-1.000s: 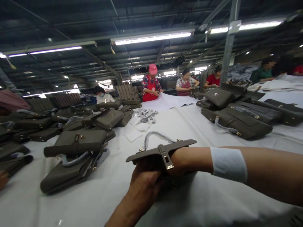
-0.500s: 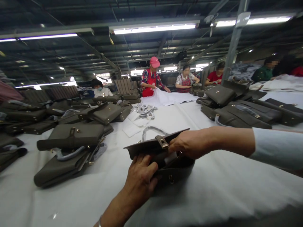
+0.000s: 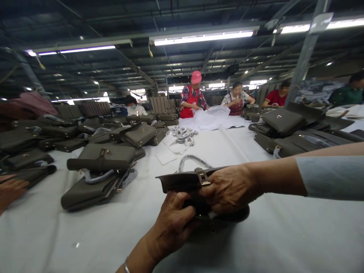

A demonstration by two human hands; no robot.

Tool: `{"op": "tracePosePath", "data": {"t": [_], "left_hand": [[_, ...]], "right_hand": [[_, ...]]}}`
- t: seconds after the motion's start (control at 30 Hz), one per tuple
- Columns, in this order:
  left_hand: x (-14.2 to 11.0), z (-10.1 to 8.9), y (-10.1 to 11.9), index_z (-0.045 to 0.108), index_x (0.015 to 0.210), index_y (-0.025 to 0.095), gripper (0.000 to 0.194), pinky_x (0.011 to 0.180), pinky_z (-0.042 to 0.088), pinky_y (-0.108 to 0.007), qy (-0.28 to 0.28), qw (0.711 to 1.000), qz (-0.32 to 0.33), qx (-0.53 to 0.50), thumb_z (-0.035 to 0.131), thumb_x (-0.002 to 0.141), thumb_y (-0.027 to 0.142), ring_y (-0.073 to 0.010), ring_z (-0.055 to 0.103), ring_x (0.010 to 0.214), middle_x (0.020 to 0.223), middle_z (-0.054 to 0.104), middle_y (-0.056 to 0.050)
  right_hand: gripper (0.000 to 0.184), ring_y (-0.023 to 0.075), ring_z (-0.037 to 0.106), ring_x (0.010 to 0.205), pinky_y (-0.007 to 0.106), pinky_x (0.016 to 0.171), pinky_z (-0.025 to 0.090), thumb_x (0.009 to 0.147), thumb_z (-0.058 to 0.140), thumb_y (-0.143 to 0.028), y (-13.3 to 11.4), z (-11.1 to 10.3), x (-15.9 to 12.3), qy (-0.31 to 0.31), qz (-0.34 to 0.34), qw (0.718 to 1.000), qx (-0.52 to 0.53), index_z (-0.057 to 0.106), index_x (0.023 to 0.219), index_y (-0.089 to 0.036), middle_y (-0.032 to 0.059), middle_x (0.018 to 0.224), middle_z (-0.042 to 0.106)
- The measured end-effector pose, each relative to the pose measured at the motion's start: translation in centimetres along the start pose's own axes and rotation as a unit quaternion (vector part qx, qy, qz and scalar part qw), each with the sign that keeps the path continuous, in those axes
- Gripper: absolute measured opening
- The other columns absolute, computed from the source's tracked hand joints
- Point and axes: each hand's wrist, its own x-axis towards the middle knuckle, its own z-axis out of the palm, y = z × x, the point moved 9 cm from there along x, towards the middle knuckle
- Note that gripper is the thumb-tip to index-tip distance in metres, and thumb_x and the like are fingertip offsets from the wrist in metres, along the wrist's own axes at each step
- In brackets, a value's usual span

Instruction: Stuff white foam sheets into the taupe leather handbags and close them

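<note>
A dark olive handbag (image 3: 182, 182) stands in front of me with its flap raised, a metal clasp on the flap and a film-wrapped handle behind. My left hand (image 3: 176, 218) is closed on the near left edge of its mouth, thumb outside and fingers under the flap. From the right, my right hand (image 3: 231, 185) reaches down into the mouth beside the clasp. Its fingers are bent together and their tips are hidden in the dark inside. A small whitish bit (image 3: 212, 215) shows below that hand at the bag's front rim.
More olive handbags (image 3: 101, 163) lie to the left, and others (image 3: 284, 121) are piled at right. Grey wrapped handles (image 3: 182, 133) and white sheets (image 3: 166, 157) lie beyond my bag. Another person's hand (image 3: 13, 189) is at the left edge. Co-workers (image 3: 193, 100) stand across the table.
My right hand has gone lower and deeper into the handbag. The view has swung slightly left, and another person's hand has come in at the left edge. My left hand keeps its grip.
</note>
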Motion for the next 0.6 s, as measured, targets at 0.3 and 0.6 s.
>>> {"op": "tracePosePath", "data": {"t": [0.3,0.6], "left_hand": [[-0.5,-0.7,0.4,0.059,0.084,0.018,0.007,0.091,0.045,-0.037,0.040,0.999,0.028,-0.003,0.064,0.080,0.021,-0.0228,0.045,0.105,0.111,0.050,-0.007],[-1.4,-2.1,-0.9,0.045,0.123,0.013,0.050,0.096,0.046,-0.040,0.095,0.995,0.014,-0.013,0.065,0.078,0.020,-0.0250,0.045,0.114,0.123,0.045,-0.015]], "right_hand": [[0.017,0.0217,0.053,0.079,0.036,0.081,0.038,0.088,0.046,-0.011,1.2,3.0,2.9,-0.053,0.038,0.998,-0.023,0.063,0.090,-0.012,0.0079,0.079,0.064],[0.010,0.0179,0.054,0.066,0.031,0.062,0.038,0.081,0.059,-0.021,3.0,1.6,4.2,-0.068,0.110,0.987,0.093,0.064,0.084,-0.013,0.0055,0.072,0.064]]}}
